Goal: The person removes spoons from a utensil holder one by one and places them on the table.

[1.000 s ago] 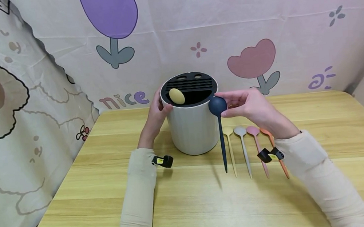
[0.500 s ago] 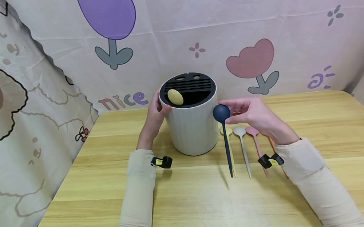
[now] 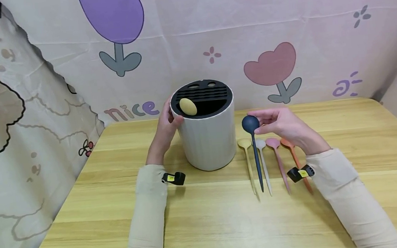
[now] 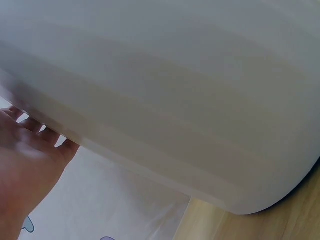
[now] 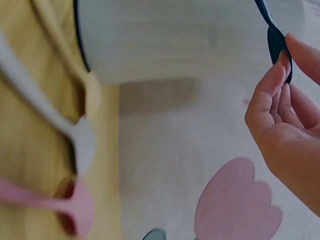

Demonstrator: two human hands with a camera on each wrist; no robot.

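Observation:
A white ribbed utensil holder (image 3: 207, 143) with a black slotted lid (image 3: 214, 106) stands upright on the table. My left hand (image 3: 164, 131) grips its left side near the rim, thumb in front and fingers behind. One pale yellow spoon head (image 3: 187, 106) sticks up from the lid's large opening. My right hand (image 3: 285, 127) pinches a dark blue spoon (image 3: 250, 124) by its head, right of the holder and apart from it. The handle of this spoon hangs down in front of a grey spoon (image 3: 260, 144). In the right wrist view, fingertips and thumb hold the blue spoon's head (image 5: 276, 45).
Right of the holder, a yellow spoon (image 3: 245, 143), the grey one, a pink spoon (image 3: 273, 143) and an orange spoon (image 3: 288, 143) lie in a row on the wooden table (image 3: 215, 222). A printed cloth (image 3: 181, 22) hangs behind the table.
My right hand has moved right and slightly down with the dark blue spoon, away from the holder's rim. My left hand keeps its grip on the holder.

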